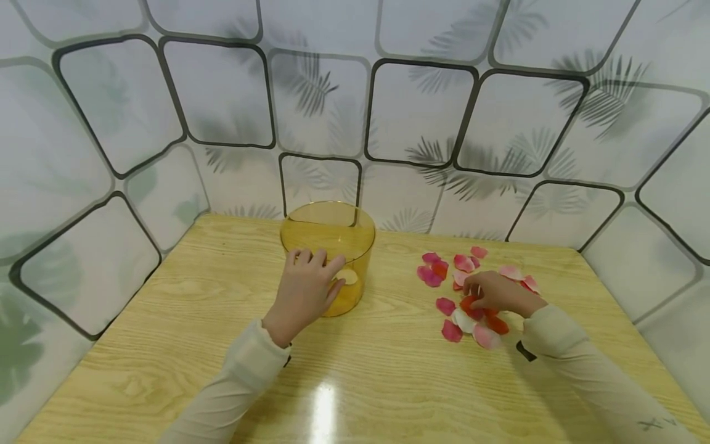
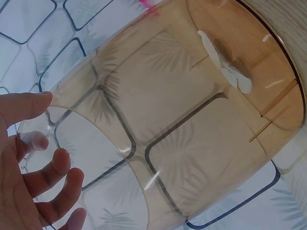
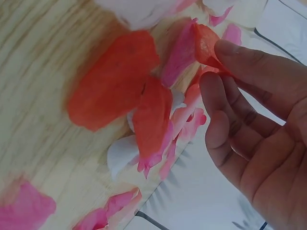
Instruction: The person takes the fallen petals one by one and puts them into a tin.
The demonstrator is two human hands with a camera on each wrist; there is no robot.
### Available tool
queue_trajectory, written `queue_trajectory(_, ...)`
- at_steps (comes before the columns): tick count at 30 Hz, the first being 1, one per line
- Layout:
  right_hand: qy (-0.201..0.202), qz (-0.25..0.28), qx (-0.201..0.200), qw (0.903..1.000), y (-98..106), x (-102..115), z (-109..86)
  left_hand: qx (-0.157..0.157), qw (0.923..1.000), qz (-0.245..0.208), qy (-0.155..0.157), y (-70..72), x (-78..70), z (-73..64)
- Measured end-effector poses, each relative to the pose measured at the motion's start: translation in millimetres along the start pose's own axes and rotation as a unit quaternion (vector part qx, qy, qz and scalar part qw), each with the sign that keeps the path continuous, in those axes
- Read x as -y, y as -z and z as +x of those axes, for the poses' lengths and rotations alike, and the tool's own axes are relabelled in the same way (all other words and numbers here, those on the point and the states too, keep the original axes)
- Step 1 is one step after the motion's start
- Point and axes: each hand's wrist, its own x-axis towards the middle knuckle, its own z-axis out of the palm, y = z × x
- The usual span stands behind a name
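Note:
A see-through amber plastic bucket (image 1: 357, 274) stands upright on the wooden table. My left hand (image 1: 304, 288) holds its near rim, with the fingers curled over the edge and the thumb on the outer side. White petals (image 2: 225, 69) lie at the bottom of the bucket in the left wrist view. Over on the right, my right hand (image 1: 501, 292) is low over scattered artificial petals. Between thumb and forefinger it pinches an orange-red petal (image 3: 206, 45). More orange-red petals (image 3: 115, 81) lie close by, overlapping white and pink ones.
Several magenta petals (image 1: 429, 274) lie left of the right hand, and pink petals (image 1: 510, 272) lie behind it. A small black piece (image 1: 526, 351) shows by the right sleeve. A leaf-patterned wall (image 1: 322, 105) borders the back and sides of the table (image 1: 377, 382).

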Motion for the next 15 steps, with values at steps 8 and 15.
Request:
queue_trajectory(8, -0.002, 0.002, 0.025, 0.9997, -3.2, 1.4, -1.7, 0.000, 1.0000, -0.001, 0.001, 0.5, 0.5, -0.1)
queue_trajectory(15, 0.021, 0.000, 0.030, 0.9993, -6.3, 1.6, -1.6, -0.003, 1.0000, -0.001, 0.001, -0.9, 0.2, -0.1)
